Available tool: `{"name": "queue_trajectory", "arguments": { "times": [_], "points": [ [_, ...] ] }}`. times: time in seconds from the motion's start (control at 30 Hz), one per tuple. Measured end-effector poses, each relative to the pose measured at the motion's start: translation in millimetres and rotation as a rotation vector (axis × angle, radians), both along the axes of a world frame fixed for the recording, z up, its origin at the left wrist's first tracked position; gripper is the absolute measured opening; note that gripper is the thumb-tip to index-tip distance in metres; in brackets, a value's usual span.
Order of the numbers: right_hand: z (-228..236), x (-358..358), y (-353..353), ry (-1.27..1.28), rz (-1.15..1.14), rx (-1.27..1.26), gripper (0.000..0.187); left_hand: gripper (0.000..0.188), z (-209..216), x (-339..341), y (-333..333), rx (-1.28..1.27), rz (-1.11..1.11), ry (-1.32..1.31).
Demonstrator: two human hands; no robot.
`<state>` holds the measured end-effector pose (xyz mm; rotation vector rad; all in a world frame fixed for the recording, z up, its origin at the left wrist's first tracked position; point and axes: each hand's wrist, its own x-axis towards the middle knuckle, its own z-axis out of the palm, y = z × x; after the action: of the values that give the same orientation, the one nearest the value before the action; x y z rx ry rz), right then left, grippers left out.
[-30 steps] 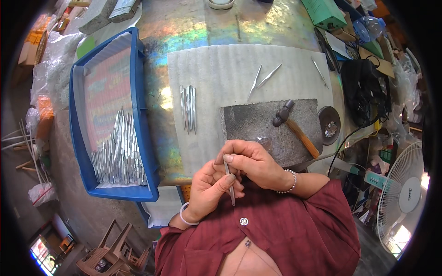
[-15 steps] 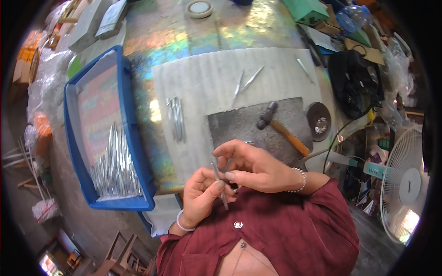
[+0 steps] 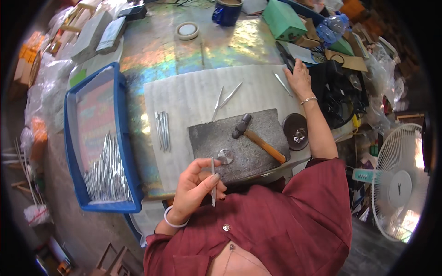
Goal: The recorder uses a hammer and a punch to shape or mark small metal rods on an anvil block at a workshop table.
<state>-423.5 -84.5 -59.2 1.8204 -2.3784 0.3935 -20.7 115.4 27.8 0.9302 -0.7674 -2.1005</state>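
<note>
A slim silver metal strip (image 3: pixel 213 184), tweezer-like in shape, stands upright between the thumb and fingers of my left hand (image 3: pixel 195 186), just in front of my shirt. My right hand (image 3: pixel 301 80) is stretched to the far right edge of the pale mat. Its fingers close on the near end of a long black tool (image 3: pixel 286 56), whose kind I cannot make out. Beside that hand lies one pointed silver strip (image 3: pixel 282 85). A hammer (image 3: pixel 260 140) with a wooden handle rests on the dark metal plate (image 3: pixel 209 133), next to a small shiny disc (image 3: pixel 225 157).
At left a blue tray (image 3: pixel 120 96) contains many silver strips (image 3: pixel 109 172). Several more strips (image 3: pixel 162 131) lie bunched on the pale mat (image 3: pixel 177 87). Right of the plate sits a round dark dish (image 3: pixel 290 126). A fan (image 3: pixel 399 183) stands at far right; a blue mug (image 3: pixel 225 13) at the back.
My right hand has left my left hand and reached out to the far right, onto the black tool. The left hand still holds the silver strip. The whole view has shifted slightly.
</note>
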Motion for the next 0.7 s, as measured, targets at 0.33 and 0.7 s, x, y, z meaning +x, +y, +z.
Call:
{"name": "queue_trajectory", "arguments": {
  "times": [0.33,0.7],
  "points": [
    [38.7,-15.3,32.4,-0.756,0.184,-0.375,0.032,0.025,5.3,-15.2,-3.3,-0.003,-0.044,0.005],
    [118.0,114.1,176.9,-1.890,0.606,0.194,0.044,0.018,11.1,-22.9,10.0,-0.048,-0.035,0.015]
  ]
}}
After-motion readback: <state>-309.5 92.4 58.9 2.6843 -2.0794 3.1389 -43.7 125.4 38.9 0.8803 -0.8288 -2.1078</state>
